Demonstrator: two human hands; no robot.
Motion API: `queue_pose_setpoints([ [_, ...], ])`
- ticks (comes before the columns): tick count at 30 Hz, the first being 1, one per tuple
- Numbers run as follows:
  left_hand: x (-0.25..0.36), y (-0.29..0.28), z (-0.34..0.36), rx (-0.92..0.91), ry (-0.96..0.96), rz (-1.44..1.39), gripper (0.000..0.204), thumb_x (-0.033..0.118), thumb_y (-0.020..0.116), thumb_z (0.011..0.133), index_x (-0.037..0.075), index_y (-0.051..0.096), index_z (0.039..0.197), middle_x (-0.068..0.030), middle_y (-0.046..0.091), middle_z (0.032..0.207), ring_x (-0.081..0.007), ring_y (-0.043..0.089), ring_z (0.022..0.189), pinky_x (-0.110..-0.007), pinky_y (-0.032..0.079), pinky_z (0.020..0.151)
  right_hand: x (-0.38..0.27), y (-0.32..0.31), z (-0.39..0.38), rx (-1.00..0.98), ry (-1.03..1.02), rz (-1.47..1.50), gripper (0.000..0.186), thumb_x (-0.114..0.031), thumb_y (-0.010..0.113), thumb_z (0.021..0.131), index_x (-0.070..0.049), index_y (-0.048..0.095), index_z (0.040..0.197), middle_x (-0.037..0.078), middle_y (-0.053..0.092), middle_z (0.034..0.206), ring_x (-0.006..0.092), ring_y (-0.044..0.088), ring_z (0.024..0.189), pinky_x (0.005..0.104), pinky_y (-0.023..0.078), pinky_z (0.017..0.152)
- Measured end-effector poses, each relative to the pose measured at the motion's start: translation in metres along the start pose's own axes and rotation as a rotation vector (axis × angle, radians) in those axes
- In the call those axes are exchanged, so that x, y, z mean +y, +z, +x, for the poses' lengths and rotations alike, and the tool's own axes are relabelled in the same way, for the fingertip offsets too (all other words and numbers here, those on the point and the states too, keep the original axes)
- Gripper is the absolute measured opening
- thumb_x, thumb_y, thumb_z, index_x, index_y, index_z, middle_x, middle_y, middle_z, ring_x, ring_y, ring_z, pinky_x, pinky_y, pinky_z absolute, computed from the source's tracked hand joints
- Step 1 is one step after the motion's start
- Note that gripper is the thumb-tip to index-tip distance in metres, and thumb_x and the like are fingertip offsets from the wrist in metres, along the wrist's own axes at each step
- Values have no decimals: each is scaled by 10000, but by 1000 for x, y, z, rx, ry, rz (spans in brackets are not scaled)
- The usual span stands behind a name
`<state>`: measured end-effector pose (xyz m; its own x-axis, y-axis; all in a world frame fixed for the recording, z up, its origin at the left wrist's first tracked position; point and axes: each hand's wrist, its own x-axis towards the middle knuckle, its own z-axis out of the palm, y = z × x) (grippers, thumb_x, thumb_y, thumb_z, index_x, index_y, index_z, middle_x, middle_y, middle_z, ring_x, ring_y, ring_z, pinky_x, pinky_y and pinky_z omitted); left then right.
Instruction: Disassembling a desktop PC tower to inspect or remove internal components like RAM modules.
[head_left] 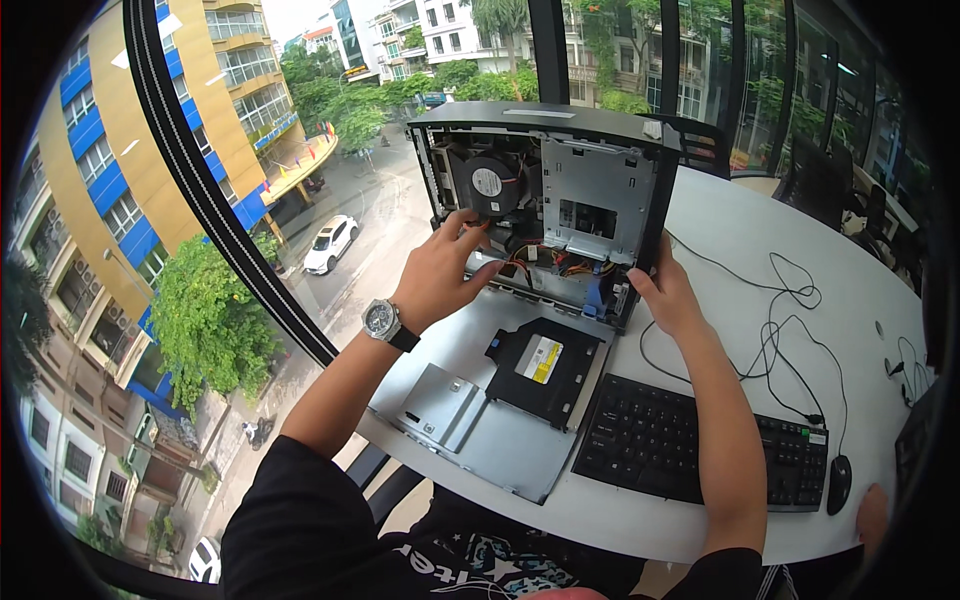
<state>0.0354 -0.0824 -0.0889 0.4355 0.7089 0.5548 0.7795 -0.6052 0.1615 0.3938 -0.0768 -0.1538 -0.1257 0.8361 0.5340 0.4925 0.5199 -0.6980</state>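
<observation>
An open desktop computer case stands upright on the desk, showing a round black fan housing, a metal inner plate and coloured cables. My left hand, with a wristwatch, reaches into the case's lower left, fingers apart among the cables below the fan; whether its fingertips touch anything is unclear. My right hand grips the case's right side, thumb at the front edge. In front of the case lie a flat metal panel and, on it, a black drive tray with a yellow-and-white label.
A white desk carries a black keyboard, a mouse and tangled cables. Part of another person's hand shows at the right edge. Floor-to-ceiling windows border the desk's left and back. Dark chairs stand beyond.
</observation>
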Motion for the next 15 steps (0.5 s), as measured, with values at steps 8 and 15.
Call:
queue_pose_setpoints([
  [8, -3, 18, 13, -42, 17, 72, 371, 444, 682, 958, 79, 680, 1023, -126, 612, 1278, -317, 724, 828, -437, 574, 770, -1, 1, 1, -10, 5, -1, 996, -496, 672, 931, -93, 111, 1650, 258, 597, 1387, 371, 650, 1215, 361, 565, 760],
  [15, -9, 7, 3, -112, -23, 42, 355, 424, 696, 955, 70, 667, 952, -142, 623, 1213, -303, 713, 801, -431, 564, 727, -2, 0, 0, -7, -2, -23, 991, -471, 672, 934, -75, 108, 1646, 250, 591, 1400, 368, 652, 1207, 356, 564, 754],
])
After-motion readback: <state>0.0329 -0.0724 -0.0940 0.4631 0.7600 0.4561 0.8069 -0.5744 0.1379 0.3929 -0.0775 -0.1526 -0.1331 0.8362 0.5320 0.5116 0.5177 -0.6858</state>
